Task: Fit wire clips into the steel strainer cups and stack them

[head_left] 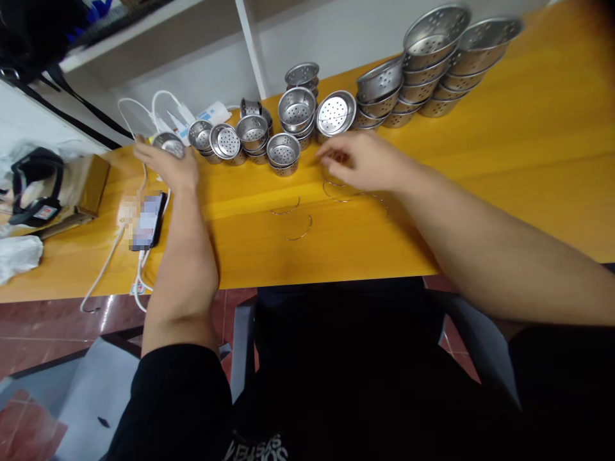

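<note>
My left hand (170, 168) is at the left end of a row of metal cups, its fingers round a small shiny metal cup (170, 145). Over the table, just in front of the row, is my right hand (360, 160), its fingers curled with a gap between thumb and fingertips and no object visible in them. Below it lie thin curved wires (336, 200); more wire arcs (300, 237) rest to the left. Nearest to this hand is a perforated metal bowl (335, 114), tilted toward me. A small stack of perforated cups (283, 153) stands to its left.
Tall stacks of larger perforated bowls (435, 48) stand at the back right. A phone (152, 221) and white cables (111, 261) lie on the left of the yellow table (250, 256). A power strip (214, 114) is behind the cups. A cardboard box (93, 186) stands far left.
</note>
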{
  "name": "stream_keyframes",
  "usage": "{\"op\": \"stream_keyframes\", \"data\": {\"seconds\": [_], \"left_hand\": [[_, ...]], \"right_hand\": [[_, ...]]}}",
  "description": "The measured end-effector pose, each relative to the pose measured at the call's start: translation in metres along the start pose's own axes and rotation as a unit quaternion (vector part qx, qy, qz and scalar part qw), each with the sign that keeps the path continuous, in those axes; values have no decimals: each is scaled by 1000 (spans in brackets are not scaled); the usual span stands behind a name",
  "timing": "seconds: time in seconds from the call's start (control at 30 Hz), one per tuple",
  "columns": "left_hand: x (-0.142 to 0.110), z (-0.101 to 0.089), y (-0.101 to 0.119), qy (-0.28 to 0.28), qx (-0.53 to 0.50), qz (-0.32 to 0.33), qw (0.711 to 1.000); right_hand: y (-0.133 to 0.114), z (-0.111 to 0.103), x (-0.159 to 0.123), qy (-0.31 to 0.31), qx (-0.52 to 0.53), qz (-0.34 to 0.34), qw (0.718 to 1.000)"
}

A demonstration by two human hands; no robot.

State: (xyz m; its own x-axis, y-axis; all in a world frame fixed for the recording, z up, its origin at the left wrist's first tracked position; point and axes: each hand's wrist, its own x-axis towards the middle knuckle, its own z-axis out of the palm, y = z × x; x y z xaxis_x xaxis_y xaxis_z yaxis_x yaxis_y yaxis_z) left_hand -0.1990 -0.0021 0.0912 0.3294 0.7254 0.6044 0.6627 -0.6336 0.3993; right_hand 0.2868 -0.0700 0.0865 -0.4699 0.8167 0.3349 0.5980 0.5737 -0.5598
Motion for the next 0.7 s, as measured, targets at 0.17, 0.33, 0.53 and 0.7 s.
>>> {"op": "stream_keyframes", "data": {"seconds": [0.17,0.33,0.53,0.7], "left_hand": [[26,28,84,1,-13,-3,1000],[37,61,91,90,-32,45,994],[14,113,125,-125,-101,55,986],[10,133,113,-171,-178,64,967]], "right_hand": [[6,-38,-1,-88,-92,82,988],[12,-31,-3,-190,-52,62,978],[5,-6,-1,-181,-94,38,978],[-7,-11,2,-219,-168,118,954]]}}
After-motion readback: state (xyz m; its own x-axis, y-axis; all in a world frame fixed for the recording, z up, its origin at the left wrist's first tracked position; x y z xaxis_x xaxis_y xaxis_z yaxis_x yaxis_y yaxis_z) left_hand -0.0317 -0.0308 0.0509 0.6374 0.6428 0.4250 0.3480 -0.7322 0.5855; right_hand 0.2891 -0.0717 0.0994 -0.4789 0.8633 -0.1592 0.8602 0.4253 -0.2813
